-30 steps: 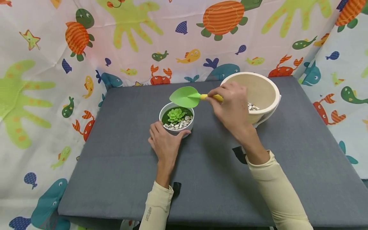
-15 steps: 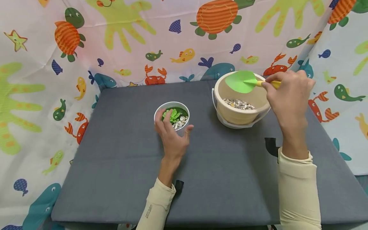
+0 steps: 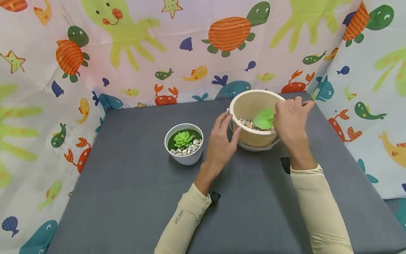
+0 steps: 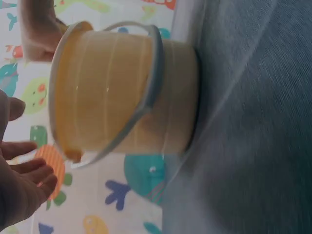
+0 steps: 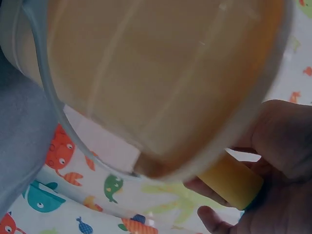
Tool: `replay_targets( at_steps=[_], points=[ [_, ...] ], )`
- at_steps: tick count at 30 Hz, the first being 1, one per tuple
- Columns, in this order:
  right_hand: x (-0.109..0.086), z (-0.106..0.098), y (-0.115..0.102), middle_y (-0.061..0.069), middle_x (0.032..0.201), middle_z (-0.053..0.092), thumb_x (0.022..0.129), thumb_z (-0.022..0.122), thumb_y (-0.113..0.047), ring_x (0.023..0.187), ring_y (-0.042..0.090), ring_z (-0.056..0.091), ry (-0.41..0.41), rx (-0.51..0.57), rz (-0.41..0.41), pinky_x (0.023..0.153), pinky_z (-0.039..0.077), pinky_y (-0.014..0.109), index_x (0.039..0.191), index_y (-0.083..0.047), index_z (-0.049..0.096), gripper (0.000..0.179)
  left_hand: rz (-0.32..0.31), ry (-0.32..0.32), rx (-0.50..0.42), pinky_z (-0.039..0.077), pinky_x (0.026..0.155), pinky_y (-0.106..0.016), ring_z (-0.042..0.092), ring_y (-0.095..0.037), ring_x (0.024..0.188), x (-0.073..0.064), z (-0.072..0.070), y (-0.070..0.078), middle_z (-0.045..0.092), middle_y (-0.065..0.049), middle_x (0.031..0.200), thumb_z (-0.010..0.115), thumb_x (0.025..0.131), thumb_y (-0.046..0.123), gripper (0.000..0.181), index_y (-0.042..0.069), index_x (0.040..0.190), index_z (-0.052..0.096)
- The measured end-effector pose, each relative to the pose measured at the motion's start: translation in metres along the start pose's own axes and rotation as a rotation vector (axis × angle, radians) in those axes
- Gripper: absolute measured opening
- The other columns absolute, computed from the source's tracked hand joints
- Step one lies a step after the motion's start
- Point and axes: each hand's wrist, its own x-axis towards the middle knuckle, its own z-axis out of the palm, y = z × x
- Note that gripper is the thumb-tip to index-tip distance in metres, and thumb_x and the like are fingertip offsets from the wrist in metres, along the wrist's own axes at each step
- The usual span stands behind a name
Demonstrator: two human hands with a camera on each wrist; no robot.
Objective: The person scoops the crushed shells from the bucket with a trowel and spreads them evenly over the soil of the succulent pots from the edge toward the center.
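My right hand (image 3: pixel 291 121) grips a small toy trowel by its yellow handle (image 5: pixel 234 180). The trowel's green blade (image 3: pixel 264 119) is down inside a cream bucket (image 3: pixel 253 139), at the pebbles (image 3: pixel 246 123) in its bottom. At the bucket's left rim, my left hand (image 3: pixel 219 146) has its fingers spread and holds nothing; the left wrist view shows a gap between these fingers (image 4: pixel 31 170) and the bucket. Left of that hand stands a white pot (image 3: pixel 187 160) with a green succulent (image 3: pixel 183 140) and pale pebbles over part of its top.
The bucket's pale carrying handle (image 4: pixel 146 100) hangs down along its side. Both containers stand on a grey cloth-covered table (image 3: pixel 133 197). A curtain (image 3: pixel 139 84) printed with sea animals hangs behind the table and along its sides.
My left hand has let go of the pot and moved right to the bucket. My right hand has carried the trowel from over the pot to the right, then lowered its blade into the bucket.
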Motion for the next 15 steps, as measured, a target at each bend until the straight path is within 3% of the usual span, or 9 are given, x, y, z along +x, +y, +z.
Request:
replay_targets(
  at_steps=[5,10,15],
  points=[
    [0.002,0.022,-0.004,0.032,0.085,0.067,0.086,0.063,0.005,0.103,0.053,0.056,-0.059,-0.022,-0.011,0.101,0.028,0.076,0.087,0.004,0.072,0.009,-0.075,-0.073,0.001,0.049,0.117,-0.043,0.053,-0.03,0.147,-0.004,0.015,0.005,0.046,-0.016,0.162,0.07,0.101,0.037,0.06,0.004,0.15,0.056],
    [0.008,0.032,-0.001,0.027,0.074,0.066,0.09,0.063,0.002,0.094,0.054,0.059,-0.048,0.058,-0.024,0.096,0.028,0.078,0.072,0.003,0.066,0.018,-0.075,-0.057,0.012,0.049,0.116,-0.039,0.055,-0.028,0.146,-0.003,0.016,0.006,0.051,-0.014,0.159,0.075,0.097,0.034,0.059,0.003,0.145,0.061],
    [0.014,0.033,0.003,0.012,0.053,0.053,0.086,0.059,0.002,0.076,0.045,0.056,-0.013,0.166,-0.017,0.093,0.023,0.079,0.057,-0.001,0.062,0.03,-0.06,-0.052,-0.016,0.048,0.116,-0.037,0.053,-0.027,0.147,0.004,0.015,0.002,0.051,-0.014,0.16,0.076,0.097,0.034,0.059,0.002,0.144,0.062]
  ],
)
